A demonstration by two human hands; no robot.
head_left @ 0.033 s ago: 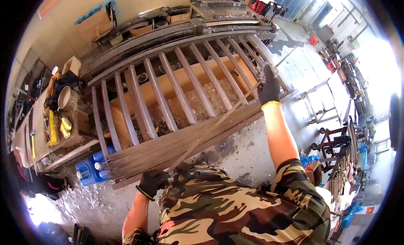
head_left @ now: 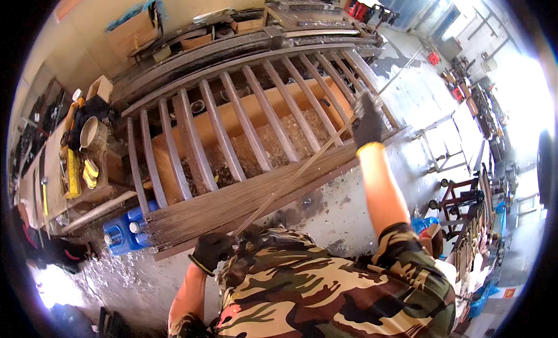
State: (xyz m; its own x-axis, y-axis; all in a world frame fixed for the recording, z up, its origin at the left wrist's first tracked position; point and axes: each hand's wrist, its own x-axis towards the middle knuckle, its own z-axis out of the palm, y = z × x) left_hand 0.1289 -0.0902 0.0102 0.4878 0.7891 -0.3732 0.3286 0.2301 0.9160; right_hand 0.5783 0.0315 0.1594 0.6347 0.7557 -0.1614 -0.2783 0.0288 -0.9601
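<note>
A few long, thin rods (head_left: 290,180) run slantwise from near my body up to the far right. My left hand (head_left: 213,252), in a dark glove, is closed around their near end. Farther out, my right hand (head_left: 368,127), also in a dark glove, grips them beyond the rack's front edge, and a thin length sticks out past it. Something pale sits at its fingertips, too blurred to name. Beneath the held rods, a thick layer of similar thin rods (head_left: 200,215) lies side by side along the near edge of a slatted metal rack (head_left: 256,141).
Below the slats is an orange-brown trough (head_left: 241,110) with brown debris. Blue jugs (head_left: 122,236) stand at the rack's left end. A cluttered bench (head_left: 55,169) is at far left. Wheeled metal frames (head_left: 450,195) stand on the wet, stained floor (head_left: 331,213) to the right.
My right hand has shifted slightly down and left and looks blurred. A thin length now shows beyond it. My left hand has hardly moved.
</note>
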